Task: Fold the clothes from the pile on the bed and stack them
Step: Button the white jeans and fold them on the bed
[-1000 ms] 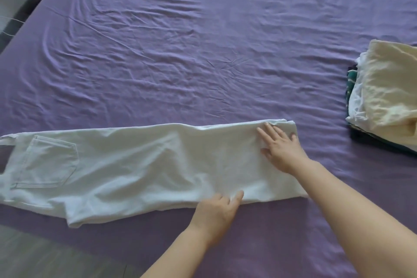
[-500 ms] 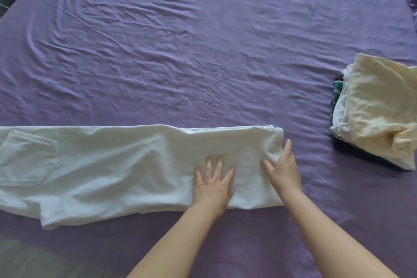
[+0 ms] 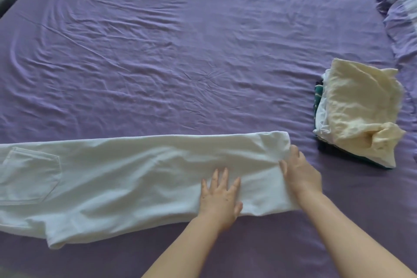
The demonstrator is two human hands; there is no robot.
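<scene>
L hand (image 3: 220,196) flat on white trousers (image 3: 126,178), R hand (image 3: 301,176) gripping hem, folded stack (image 3: 361,108) nearby

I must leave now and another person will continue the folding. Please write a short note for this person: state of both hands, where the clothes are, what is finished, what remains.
Left hand: flat, fingers spread, pressing the long white denim trousers near their right end.
Right hand: at the trousers' right end, thumb on the fabric; whether it grips the edge cannot be told.
The trousers lie lengthwise along the near edge of the purple bed sheet, legs laid together, back pocket to the left.
Done: a stack of folded clothes, cream garment on top, sits to the right.
Left: fold the trousers shorter and place them on the stack.
</scene>
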